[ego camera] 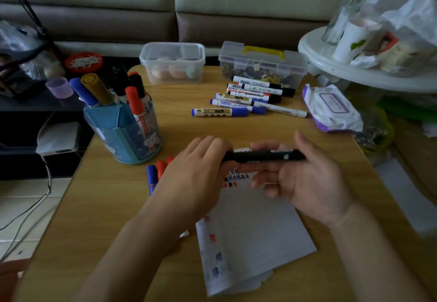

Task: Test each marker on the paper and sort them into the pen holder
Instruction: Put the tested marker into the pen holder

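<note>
pen holder [125, 131] at left, markers standing in it | left hand [196, 171]: fingers curled round one end of the black marker [262, 155], level above the scribbled paper [250, 230] | right hand [305, 181]: fingers and thumb pinch the barrel | step: likely cap work, off or on I cannot tell | next: straight pull or push along the barrel

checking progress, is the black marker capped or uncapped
Cannot tell: the left hand covers one end of the black marker; the right hand holds its barrel.

Holder [123, 136] left; markers [236, 99] ahead; tabletop [179, 126] between.
</note>
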